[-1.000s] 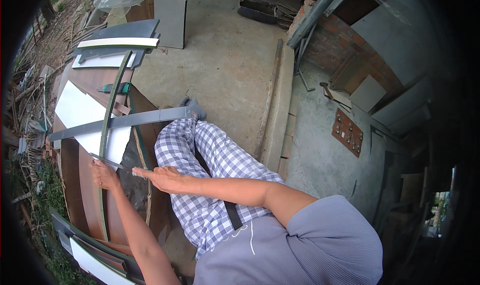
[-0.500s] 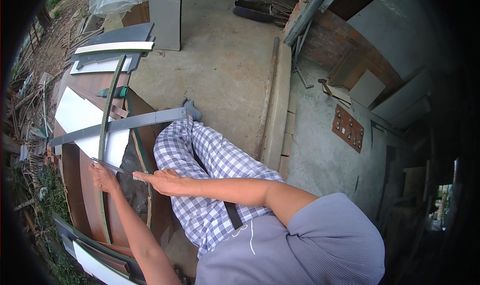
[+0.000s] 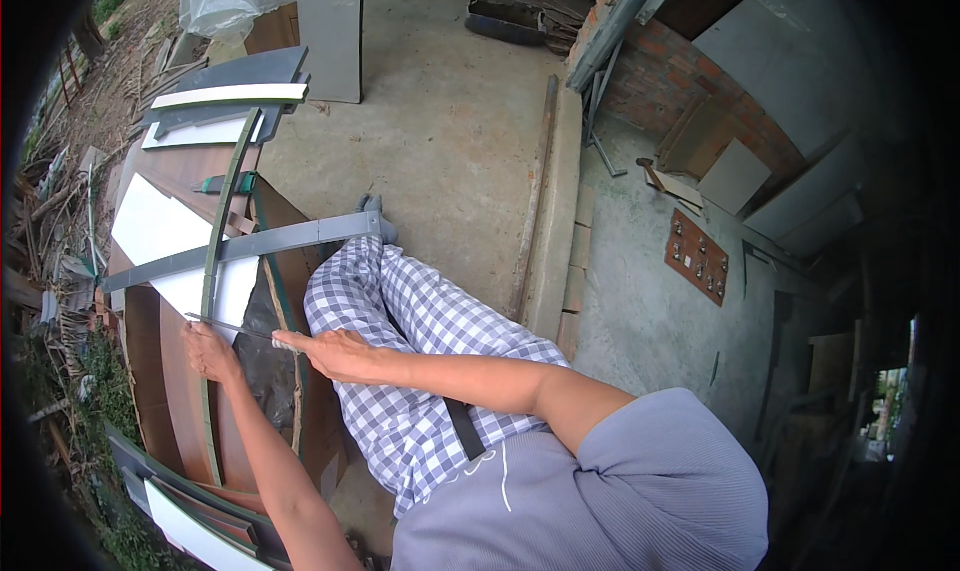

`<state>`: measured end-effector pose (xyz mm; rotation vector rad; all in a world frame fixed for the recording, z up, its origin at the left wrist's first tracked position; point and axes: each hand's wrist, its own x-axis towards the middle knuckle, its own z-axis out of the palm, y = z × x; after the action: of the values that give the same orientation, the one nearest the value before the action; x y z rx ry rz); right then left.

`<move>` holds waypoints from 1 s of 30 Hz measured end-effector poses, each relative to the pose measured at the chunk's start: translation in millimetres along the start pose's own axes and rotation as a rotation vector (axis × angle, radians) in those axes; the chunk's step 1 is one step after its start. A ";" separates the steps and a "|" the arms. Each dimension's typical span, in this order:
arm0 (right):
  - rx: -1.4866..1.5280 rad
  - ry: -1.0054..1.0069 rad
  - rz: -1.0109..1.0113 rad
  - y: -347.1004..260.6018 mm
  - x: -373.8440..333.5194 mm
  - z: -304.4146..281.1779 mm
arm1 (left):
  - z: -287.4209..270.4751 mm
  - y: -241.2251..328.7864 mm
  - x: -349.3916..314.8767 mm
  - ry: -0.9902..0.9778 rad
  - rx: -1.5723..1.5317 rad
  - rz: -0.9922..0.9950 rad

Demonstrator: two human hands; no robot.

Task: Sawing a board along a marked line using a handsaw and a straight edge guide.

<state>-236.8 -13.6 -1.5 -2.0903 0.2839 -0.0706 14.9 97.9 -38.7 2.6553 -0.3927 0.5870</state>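
Your left hand (image 3: 209, 353) curls round one long green-edged strip (image 3: 207, 293), lengthwise on brown bench (image 3: 175, 376), running toward near edge; your right hand (image 3: 335, 357) grips one thin blade (image 3: 238, 329), across strip. One grey bar (image 3: 300, 235) overhangs bench's right edge.

Concrete floor (image 3: 440, 151) — tan, stained — runs to a low kerb (image 3: 561, 211); past it, boards (image 3: 735, 179) lean by a brick wall (image 3: 690, 81). Daylight (image 3: 885, 401) breaks the dark right side — plants (image 3: 110, 386) edge the left.
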 end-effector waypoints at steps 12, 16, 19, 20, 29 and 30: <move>-0.141 0.204 -0.176 15.0 15.2 15.2 | -16.6 -17.9 -3.6 -0.091 0.064 0.048; -0.161 0.205 -0.169 6.7 13.1 18.3 | -11.3 -18.8 -7.6 -0.061 0.124 0.051; -0.121 0.166 -0.147 -0.6 25.6 16.2 | -14.5 -16.0 -10.9 -0.075 0.150 0.031; -0.124 0.139 -0.120 -4.2 35.0 15.3 | -13.9 -15.5 -10.2 -0.087 0.160 0.030; -0.191 0.212 -0.153 2.0 36.4 28.2 | -8.4 -20.5 -9.6 0.010 0.160 0.107; -0.184 0.204 -0.157 -1.8 26.5 24.4 | -7.4 -24.0 -11.4 0.010 0.169 0.102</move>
<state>-206.7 1.8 -14.1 -2.2895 0.2568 -0.3658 10.7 124.4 -45.2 2.8046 -0.4991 0.6923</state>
